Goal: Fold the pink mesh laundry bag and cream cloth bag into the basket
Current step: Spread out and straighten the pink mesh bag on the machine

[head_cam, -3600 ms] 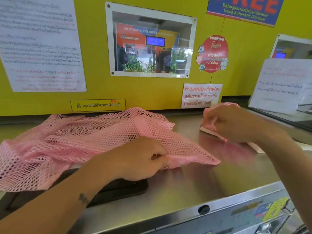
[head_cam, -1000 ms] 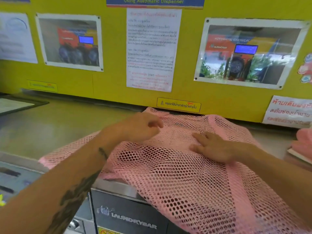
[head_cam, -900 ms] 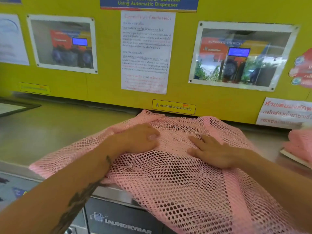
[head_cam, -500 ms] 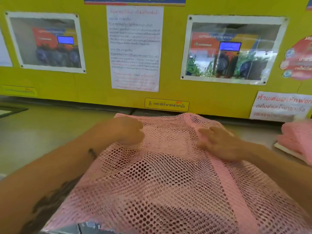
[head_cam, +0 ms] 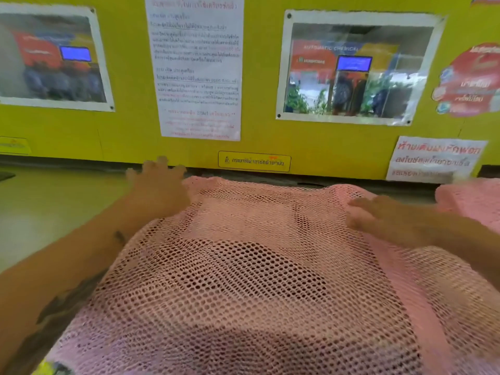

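Steel countertop (head_cam: 48, 212) carries the spread pink mesh bag (head_cam: 243, 280).

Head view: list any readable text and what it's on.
"Start": white notice sheet; its other lines are blurred.
"AUTOMATIC CHEMICAL": machine panel behind the right window.
Yellow sticker, white-and-red sign, round red sticker: non-Latin script, too blurred.

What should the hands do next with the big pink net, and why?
Probably pinch the far corners and fold the pink mesh bag toward the body. It lies spread flat, with the left hand open at its far left corner and the right hand flat near its right edge, neither gripping.
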The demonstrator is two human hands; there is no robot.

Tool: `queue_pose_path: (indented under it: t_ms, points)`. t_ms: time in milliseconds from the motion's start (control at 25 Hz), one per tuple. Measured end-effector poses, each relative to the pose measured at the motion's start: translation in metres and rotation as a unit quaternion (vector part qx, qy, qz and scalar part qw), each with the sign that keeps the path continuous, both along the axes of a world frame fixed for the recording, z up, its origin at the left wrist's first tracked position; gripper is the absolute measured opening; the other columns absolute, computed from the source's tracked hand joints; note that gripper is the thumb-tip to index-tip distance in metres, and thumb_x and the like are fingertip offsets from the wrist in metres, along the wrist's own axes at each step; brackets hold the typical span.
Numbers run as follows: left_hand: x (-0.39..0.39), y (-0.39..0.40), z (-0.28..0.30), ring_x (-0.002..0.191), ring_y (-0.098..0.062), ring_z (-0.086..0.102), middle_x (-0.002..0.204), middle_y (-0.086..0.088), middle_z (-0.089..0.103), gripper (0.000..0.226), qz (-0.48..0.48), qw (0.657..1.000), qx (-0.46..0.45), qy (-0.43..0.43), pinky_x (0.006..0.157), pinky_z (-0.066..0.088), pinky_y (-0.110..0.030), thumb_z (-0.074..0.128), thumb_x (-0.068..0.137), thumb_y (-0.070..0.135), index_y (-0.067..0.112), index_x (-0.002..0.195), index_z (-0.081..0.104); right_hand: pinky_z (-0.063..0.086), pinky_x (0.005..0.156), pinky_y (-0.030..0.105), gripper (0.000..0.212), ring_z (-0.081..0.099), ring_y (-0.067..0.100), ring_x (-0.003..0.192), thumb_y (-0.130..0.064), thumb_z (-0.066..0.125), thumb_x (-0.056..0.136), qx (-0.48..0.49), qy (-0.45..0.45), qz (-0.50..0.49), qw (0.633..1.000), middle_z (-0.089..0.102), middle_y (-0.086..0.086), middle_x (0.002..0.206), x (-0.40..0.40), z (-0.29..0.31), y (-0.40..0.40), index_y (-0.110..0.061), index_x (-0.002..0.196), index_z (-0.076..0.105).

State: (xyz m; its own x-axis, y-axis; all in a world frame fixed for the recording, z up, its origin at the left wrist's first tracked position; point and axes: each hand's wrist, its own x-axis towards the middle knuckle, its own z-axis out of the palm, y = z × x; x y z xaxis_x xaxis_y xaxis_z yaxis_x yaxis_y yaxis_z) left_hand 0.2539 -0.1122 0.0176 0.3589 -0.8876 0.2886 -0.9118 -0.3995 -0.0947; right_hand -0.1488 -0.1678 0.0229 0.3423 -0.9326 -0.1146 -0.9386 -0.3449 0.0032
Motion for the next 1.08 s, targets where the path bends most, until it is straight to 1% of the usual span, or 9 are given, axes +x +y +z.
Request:
queue_pose_path:
  t_ms: [120, 240, 400, 520, 600, 720, 840, 1000, 1080]
  points:
    - [-0.038, 0.003, -0.016, 0.142, -0.034, 0.031, 0.159, -0.008, 0.027, 0.074, -0.171, 0.976, 0.085, 0.107, 0.114, 0.027, -0.055, 0.029, 0.084, 0.071, 0.037, 0.149, 0.029, 0.012, 0.118, 0.059, 0.099, 0.004, 0.030, 0.151, -0.092, 0.001, 0.064, -0.002, 0.019, 0.014, 1.000, 0.003, 0.004, 0.165, 0.011, -0.029, -0.014, -0.046, 0.152, 0.000]
    - [-0.025, -0.002, -0.035, 0.150, -0.037, 0.007, 0.165, -0.010, 0.006, 0.096, -0.133, 0.957, 0.213, 0.143, 0.119, 0.010, -0.057, 0.011, 0.069, 0.090, 0.043, 0.152, 0.010, 0.003, 0.119, 0.057, 0.104, -0.005, 0.029, 0.151, -0.095, -0.001, 0.059, 0.045, 0.010, 0.013, 0.999, -0.004, 0.005, 0.165, 0.012, -0.047, -0.030, -0.047, 0.151, -0.007]
    - [0.014, -0.009, -0.022, 0.143, -0.032, 0.032, 0.158, -0.012, 0.031, 0.074, -0.016, 0.976, 0.137, 0.166, 0.117, 0.026, -0.044, 0.029, 0.090, 0.069, 0.023, 0.148, 0.036, 0.001, 0.121, 0.052, 0.104, -0.006, 0.025, 0.152, -0.095, 0.004, 0.064, 0.060, -0.004, 0.024, 0.998, -0.002, 0.003, 0.166, 0.013, -0.041, -0.028, -0.042, 0.153, -0.004]
    - [0.025, -0.012, -0.013, 0.135, -0.033, 0.042, 0.153, -0.014, 0.039, 0.062, 0.017, 0.986, 0.091, 0.141, 0.112, 0.034, -0.045, 0.044, 0.089, 0.052, 0.020, 0.143, 0.043, 0.006, 0.119, 0.057, 0.101, 0.001, 0.024, 0.152, -0.095, 0.008, 0.066, 0.021, -0.022, -0.002, 1.000, 0.003, -0.001, 0.166, 0.005, -0.044, -0.028, -0.044, 0.153, 0.002]
    - [0.013, -0.015, -0.011, 0.133, -0.034, 0.042, 0.149, -0.013, 0.039, 0.054, -0.058, 0.992, 0.054, 0.095, 0.108, 0.037, -0.047, 0.046, 0.091, 0.045, 0.025, 0.141, 0.045, 0.009, 0.116, 0.063, 0.104, 0.004, 0.028, 0.151, -0.100, 0.003, 0.059, -0.001, -0.017, -0.033, 0.999, 0.004, -0.003, 0.165, -0.007, -0.048, -0.034, -0.050, 0.150, 0.000]
    - [-0.009, -0.028, -0.009, 0.125, -0.028, 0.050, 0.139, -0.007, 0.051, 0.039, -0.196, 0.970, 0.088, 0.114, 0.106, 0.040, -0.043, 0.047, 0.095, 0.035, 0.027, 0.131, 0.058, 0.007, 0.120, 0.055, 0.108, 0.002, 0.027, 0.151, -0.097, 0.002, 0.061, 0.034, -0.015, -0.018, 0.999, 0.003, 0.002, 0.166, -0.007, -0.046, -0.033, -0.042, 0.153, -0.002]
    - [-0.007, -0.046, -0.004, 0.126, -0.027, 0.050, 0.140, -0.008, 0.053, 0.039, -0.192, 0.966, 0.122, 0.121, 0.106, 0.040, -0.040, 0.046, 0.094, 0.024, 0.021, 0.129, 0.062, 0.004, 0.122, 0.043, 0.107, 0.002, 0.021, 0.151, -0.091, 0.004, 0.068, 0.051, -0.010, 0.019, 0.998, 0.004, 0.001, 0.165, 0.005, -0.036, -0.019, -0.030, 0.156, 0.000]
    - [0.037, -0.064, -0.013, 0.119, -0.033, 0.055, 0.139, -0.016, 0.055, 0.056, -0.101, 0.969, 0.149, 0.172, 0.105, 0.042, -0.048, 0.037, 0.085, 0.046, 0.021, 0.131, 0.057, 0.005, 0.120, 0.038, 0.110, 0.005, 0.020, 0.151, -0.092, 0.005, 0.066, 0.052, -0.006, 0.021, 0.998, 0.005, 0.002, 0.165, 0.007, -0.033, -0.012, -0.029, 0.156, 0.004]
    - [0.052, -0.066, -0.020, 0.145, -0.039, 0.025, 0.161, -0.011, 0.023, 0.081, -0.048, 0.970, 0.161, 0.177, 0.117, 0.020, -0.057, 0.029, 0.078, 0.067, 0.031, 0.150, 0.030, 0.004, 0.119, 0.037, 0.102, 0.004, 0.020, 0.151, -0.087, 0.005, 0.071, 0.042, -0.003, 0.019, 0.999, 0.003, 0.002, 0.166, 0.008, -0.034, -0.010, -0.030, 0.156, 0.003]
